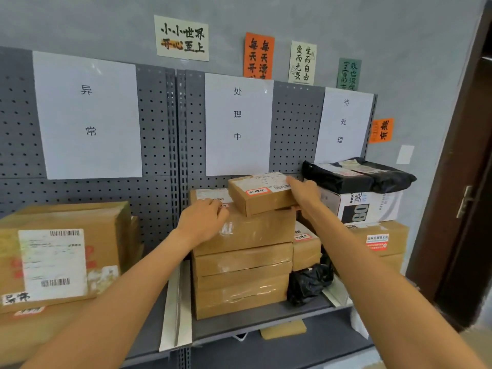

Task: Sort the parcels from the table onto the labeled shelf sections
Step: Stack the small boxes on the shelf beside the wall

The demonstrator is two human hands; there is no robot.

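A small brown parcel (pixel 262 194) with a white label and a red-edged tag lies on top of a stack of taped brown boxes (pixel 241 267) in the middle shelf section, under the sheet reading 处理中 (pixel 237 123). My right hand (pixel 303 193) grips the small parcel's right end. On the top box of the stack, just left of the parcel, rests my left hand (pixel 203 221), fingers spread. Both arms reach forward from below.
To the left, under the 异常 sheet (pixel 86 113), sits a large brown box (pixel 61 251). At right, under the 待处理 sheet (pixel 344 123), black mailer bags (pixel 356 175) lie on a white box (pixel 370 206). A black bag (pixel 308 283) sits beside the stack. A dark door (pixel 463 182) stands far right.
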